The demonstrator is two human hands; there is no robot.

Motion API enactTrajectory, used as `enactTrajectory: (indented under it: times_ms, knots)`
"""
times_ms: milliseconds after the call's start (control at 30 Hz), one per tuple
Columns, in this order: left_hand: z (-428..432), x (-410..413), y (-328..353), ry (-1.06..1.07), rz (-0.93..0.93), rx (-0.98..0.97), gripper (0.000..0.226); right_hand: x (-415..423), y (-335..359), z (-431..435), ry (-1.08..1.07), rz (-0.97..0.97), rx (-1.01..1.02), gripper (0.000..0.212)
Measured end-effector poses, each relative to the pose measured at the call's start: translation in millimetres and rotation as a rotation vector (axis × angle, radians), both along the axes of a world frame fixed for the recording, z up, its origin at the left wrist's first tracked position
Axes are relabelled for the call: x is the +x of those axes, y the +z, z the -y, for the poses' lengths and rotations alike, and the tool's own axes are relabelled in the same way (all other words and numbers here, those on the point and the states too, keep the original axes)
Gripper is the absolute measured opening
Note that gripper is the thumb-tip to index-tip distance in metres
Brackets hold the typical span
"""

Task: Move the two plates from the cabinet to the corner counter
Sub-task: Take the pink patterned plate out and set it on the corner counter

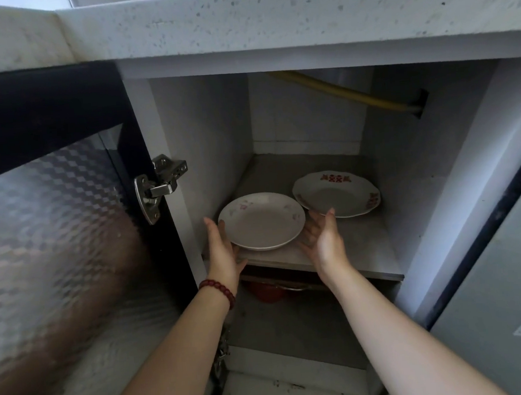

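Note:
Two white plates lie on the grey cabinet shelf [358, 246]. The nearer plate [262, 220] has faint pink flowers and sits at the shelf's front left. The farther plate [336, 193] has red marks on a scalloped rim and lies behind it to the right. My left hand [222, 249], with a red bead bracelet on the wrist, reaches to the near plate's left edge with straight fingers. My right hand [324, 239] is at that plate's right edge, fingers spread and straight. Neither hand closes round the plate.
The cabinet door [54, 227], dark-framed with patterned glass, stands open on the left, its metal hinge [156, 186] near my left hand. A speckled countertop [271, 14] runs overhead. A yellow hose [344, 94] crosses the cabinet's back. Something red [266, 292] sits below the shelf.

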State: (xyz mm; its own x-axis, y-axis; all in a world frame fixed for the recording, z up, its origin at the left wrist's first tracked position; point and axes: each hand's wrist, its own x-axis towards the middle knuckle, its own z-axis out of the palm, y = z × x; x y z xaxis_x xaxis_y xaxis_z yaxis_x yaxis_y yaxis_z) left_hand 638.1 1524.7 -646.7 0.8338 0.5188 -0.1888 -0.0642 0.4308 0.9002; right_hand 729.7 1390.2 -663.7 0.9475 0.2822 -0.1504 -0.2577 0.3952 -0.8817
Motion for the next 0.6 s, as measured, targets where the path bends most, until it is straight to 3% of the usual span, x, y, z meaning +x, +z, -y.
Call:
enactTrajectory:
  times_ms: [333, 600]
  knots:
    - [6, -22, 0, -0.019, 0.023, -0.041, 0.081, -8, -5, 14, -0.027, 0.000, -0.030, 0.044]
    - [2, -18, 8, 0.002, -0.047, -0.076, 0.083, -7, 1, 22, 0.040, -0.030, -0.043, 0.063]
